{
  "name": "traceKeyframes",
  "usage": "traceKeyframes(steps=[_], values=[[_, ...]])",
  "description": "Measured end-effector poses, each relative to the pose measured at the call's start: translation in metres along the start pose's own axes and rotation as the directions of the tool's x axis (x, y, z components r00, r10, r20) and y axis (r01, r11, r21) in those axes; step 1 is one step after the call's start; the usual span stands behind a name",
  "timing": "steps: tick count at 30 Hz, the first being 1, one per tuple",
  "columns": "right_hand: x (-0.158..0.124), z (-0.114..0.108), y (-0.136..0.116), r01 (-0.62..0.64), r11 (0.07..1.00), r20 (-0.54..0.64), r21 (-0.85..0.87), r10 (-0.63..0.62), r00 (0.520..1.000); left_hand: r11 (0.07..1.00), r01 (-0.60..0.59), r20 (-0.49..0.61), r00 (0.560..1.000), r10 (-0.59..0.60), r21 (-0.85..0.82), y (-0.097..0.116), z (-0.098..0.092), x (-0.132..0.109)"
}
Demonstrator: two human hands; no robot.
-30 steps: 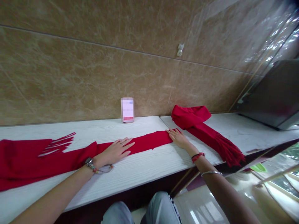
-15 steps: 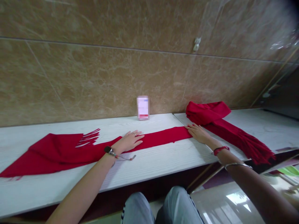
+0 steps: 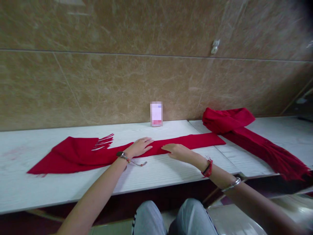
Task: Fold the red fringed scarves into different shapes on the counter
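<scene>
A long red scarf lies along the white tabletop, its narrow middle stretch spread nearly flat. My left hand rests palm down on that strip, fingers extended. Over the near edge of the strip is my right hand, fingers stretched toward the left; whether it touches the cloth I cannot tell. The left part of the cloth is wide and folded over, with a fringe pointing back to the right. At the right, a looped red scarf section meets the strip, and its fringed end hangs at the front edge.
A phone-like upright object, blurred out, leans against the brown tiled wall. The white tabletop has a seam right of centre. My knees are below its front edge. A small white fitting is on the wall.
My right hand has slid left along the strip, from its right end to near my left hand. My left hand stays on the cloth. The camera view has shifted slightly.
</scene>
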State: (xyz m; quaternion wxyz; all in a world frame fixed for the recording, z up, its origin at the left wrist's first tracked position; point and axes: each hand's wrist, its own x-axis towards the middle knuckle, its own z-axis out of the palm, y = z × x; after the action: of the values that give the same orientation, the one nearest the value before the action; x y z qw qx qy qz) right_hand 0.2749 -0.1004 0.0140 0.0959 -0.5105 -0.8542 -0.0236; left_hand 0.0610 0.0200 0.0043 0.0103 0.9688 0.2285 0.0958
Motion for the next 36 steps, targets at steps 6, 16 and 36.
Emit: traceKeyframes(steps=[6, 16, 36], values=[[0.003, 0.006, 0.004, 0.017, 0.996, -0.041, -0.082, -0.021, 0.999, 0.987, 0.156, -0.064, 0.985, -0.158, -0.034, -0.002, -0.005, 0.001], [-0.003, 0.017, -0.006, 0.184, 0.983, -0.366, -0.005, -0.173, 0.914, 0.904, 0.224, -0.024, 0.968, -0.249, -0.364, 0.001, -0.016, 0.000], [0.017, 0.016, -0.037, -0.050, 0.957, -0.304, -0.285, -0.041, 0.952, 0.531, 0.222, -0.014, 0.915, -0.404, -0.818, 0.009, -0.021, 0.002]])
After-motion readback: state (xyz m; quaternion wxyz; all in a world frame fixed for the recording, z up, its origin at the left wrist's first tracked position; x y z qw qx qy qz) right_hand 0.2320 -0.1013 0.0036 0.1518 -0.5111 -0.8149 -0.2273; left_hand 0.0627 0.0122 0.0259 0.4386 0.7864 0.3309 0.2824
